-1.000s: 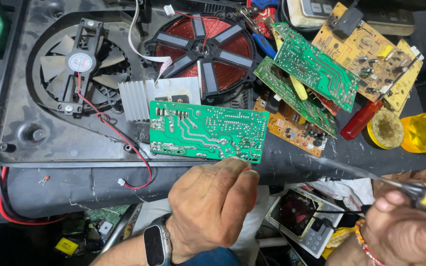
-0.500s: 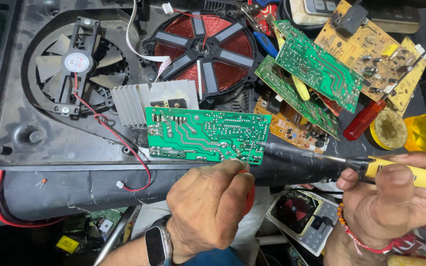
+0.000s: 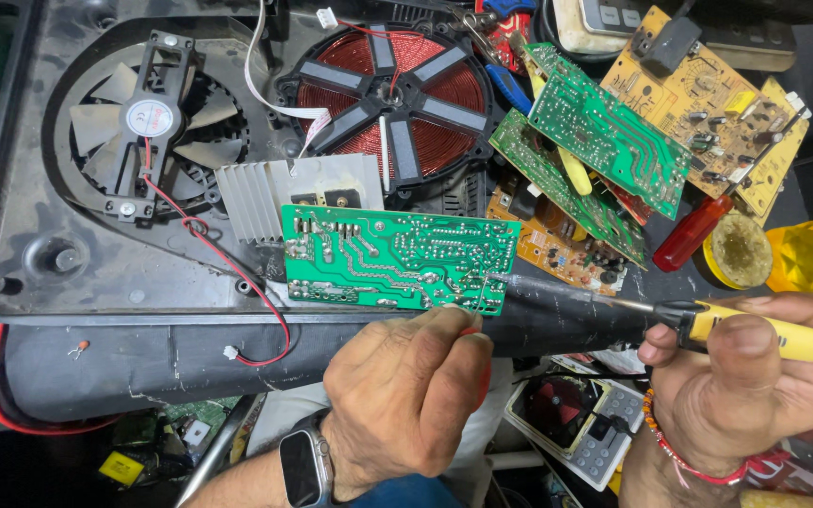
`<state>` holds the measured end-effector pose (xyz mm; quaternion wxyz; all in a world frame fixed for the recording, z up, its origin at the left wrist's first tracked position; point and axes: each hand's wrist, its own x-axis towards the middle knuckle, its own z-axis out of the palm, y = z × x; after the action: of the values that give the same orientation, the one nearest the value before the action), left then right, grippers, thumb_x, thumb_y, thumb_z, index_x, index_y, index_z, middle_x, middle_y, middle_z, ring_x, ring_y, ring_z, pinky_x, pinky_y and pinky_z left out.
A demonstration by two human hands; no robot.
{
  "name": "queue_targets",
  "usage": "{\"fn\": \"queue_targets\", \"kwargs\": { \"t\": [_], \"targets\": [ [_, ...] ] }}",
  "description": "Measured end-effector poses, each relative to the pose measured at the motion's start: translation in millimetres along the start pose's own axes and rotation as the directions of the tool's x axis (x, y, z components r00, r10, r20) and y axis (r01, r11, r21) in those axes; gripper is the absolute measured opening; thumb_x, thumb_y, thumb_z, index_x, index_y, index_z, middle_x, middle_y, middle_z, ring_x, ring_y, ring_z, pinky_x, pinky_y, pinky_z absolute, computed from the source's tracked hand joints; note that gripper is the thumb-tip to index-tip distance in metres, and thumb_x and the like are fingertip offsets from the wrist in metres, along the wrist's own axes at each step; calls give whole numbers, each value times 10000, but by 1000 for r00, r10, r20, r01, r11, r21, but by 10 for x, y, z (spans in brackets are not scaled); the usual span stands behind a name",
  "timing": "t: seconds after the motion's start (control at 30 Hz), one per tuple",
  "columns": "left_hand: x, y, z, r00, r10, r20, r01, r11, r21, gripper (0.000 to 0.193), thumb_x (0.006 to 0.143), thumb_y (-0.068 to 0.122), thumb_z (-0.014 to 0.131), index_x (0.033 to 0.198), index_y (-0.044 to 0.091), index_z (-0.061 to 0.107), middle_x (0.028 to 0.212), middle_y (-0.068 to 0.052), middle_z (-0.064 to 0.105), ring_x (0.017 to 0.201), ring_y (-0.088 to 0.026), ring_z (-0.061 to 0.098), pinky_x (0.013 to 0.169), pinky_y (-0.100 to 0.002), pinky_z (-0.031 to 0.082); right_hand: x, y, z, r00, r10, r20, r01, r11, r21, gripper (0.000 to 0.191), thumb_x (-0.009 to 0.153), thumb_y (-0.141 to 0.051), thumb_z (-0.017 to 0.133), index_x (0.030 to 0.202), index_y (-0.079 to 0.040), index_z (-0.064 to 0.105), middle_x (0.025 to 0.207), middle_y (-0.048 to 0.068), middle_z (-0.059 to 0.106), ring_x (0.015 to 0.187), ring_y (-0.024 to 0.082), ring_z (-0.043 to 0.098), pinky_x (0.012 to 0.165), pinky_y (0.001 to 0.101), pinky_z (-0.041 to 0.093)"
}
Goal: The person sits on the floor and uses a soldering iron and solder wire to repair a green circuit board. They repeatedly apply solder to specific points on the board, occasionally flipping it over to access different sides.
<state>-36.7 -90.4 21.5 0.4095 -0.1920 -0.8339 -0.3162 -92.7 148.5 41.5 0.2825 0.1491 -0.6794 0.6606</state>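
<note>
A green circuit board [image 3: 397,258] lies solder-side up on the open black housing [image 3: 39,282] of an induction cooker. My left hand [image 3: 406,395], with a watch on its wrist, rests just below the board's lower edge with fingers curled; something red shows under the fingers. My right hand [image 3: 755,376] grips a yellow-handled soldering iron [image 3: 670,315]. Its metal tip touches the board's lower right corner.
Inside the housing sit a cooling fan [image 3: 148,118], a finned heat sink [image 3: 265,193] and a red copper coil [image 3: 392,89]. Several loose circuit boards [image 3: 613,141] are piled at the upper right, with a red-handled screwdriver [image 3: 693,233] and a round tin [image 3: 741,249].
My right hand has come in from the lower right with the soldering iron, bringing its tip onto the board's lower right corner. The left hand stayed put.
</note>
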Motion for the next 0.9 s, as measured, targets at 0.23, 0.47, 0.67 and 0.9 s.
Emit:
{"fn": "queue_targets", "kwargs": {
  "t": [0.23, 0.47, 0.67, 0.9],
  "targets": [
    [1, 13, 9, 1000, -15, -4, 15, 1000, 10, 152, 950, 50, 721, 1081, 10, 655, 1071, -133, 711, 904, -230, 733, 704, -326, 543, -27, 17, -61, 1000, -2, 11, 2, 1000, 0, 443, 1057, -257, 813, 1124, 26, 478, 870, 128, 536, 602, 237, 606, 560, 384, 518],
    [-8, 6, 37, 1000, -10, -21, 11, 999, 42, 157, 956, 55, 737, 1084, 13, 657, 1071, -128, 703, 895, -220, 723, 714, -329, 543, -86, 16, -52, 999, -36, -24, 36, 999, -18, 473, 1030, -260, 836, 1113, 38, 478, 876, 121, 523, 607, 235, 586, 558, 393, 511],
    [-19, 2, 52, 999, -8, -31, 9, 999, 39, 146, 963, 52, 733, 1082, 12, 658, 1068, -124, 703, 905, -219, 726, 711, -326, 537, -63, -21, -9, 999, -13, -40, 12, 1000, -29, 473, 1028, -263, 831, 1038, 55, 481, 793, 143, 528, 560, 230, 559, 543, 385, 494],
    [-17, 7, 54, 999, -2, -39, 4, 999, 52, 125, 976, 48, 721, 1079, 11, 660, 1059, -122, 703, 918, -221, 726, 723, -327, 544, -43, -22, -26, 1000, -20, -21, 19, 999, -45, 496, 1047, -297, 830, 1068, 55, 481, 766, 141, 522, 539, 226, 558, 524, 376, 488]
  ]
}}
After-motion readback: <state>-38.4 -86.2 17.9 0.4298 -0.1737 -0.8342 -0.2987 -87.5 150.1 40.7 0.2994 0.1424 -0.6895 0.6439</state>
